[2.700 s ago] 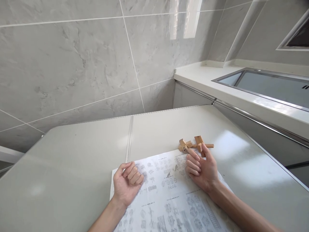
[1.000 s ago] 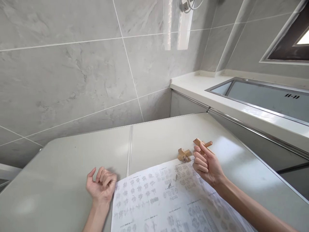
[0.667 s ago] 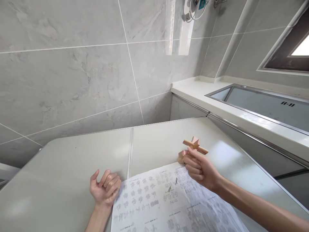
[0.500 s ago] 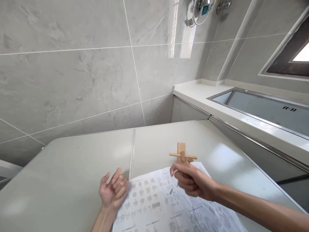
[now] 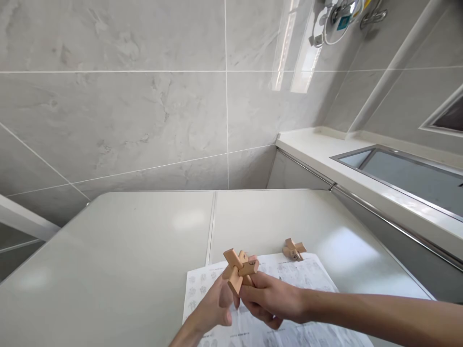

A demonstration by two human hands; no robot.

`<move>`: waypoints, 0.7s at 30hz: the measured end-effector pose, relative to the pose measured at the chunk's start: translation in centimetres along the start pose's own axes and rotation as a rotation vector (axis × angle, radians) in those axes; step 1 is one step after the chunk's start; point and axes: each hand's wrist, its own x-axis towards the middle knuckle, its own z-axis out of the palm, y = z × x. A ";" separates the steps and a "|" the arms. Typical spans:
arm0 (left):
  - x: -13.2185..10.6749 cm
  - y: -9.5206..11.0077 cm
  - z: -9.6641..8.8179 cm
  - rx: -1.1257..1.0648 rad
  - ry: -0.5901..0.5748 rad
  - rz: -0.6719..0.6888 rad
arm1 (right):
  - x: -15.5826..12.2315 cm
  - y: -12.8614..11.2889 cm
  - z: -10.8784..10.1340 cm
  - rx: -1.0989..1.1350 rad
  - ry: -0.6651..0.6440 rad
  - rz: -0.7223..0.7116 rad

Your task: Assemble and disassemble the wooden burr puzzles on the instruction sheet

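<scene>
A wooden interlocking burr puzzle [image 5: 237, 271] of crossed light-brown pieces is held up over the printed sheet [image 5: 195, 284]. My right hand [image 5: 267, 296] pinches its lower right side between thumb and fingers. My left hand [image 5: 217, 301] reaches round its left and back; the thumb stands apart below, and the other fingers are partly hidden behind the wood. Dark marks show on some of the pieces. A smaller group of crossed wooden pieces [image 5: 294, 249] rests at the sheet's far right edge, apart from both hands.
The pale table [image 5: 119, 260] has a seam across it and stands near a grey tiled wall [image 5: 144, 120]. On the right is a white counter [image 5: 304, 144] with a sink [image 5: 405, 178] and a metal rail. Pipe fittings [image 5: 372, 18] are on the wall above.
My right hand has brought the wooden puzzle left and closer. My left hand, empty before, has risen to meet it. The smaller wooden group now shows uncovered. The view has shifted.
</scene>
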 end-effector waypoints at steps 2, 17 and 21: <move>-0.2 0.1 0.0 -0.031 0.038 0.002 | 0.6 -0.2 0.2 -0.034 0.014 0.038; 0.1 1.0 0.5 -0.131 0.244 0.051 | 1.9 -0.7 -0.8 -0.028 -0.042 0.073; 0.1 0.9 0.7 -0.091 0.251 0.089 | 1.9 -1.0 -0.8 -0.109 -0.043 0.123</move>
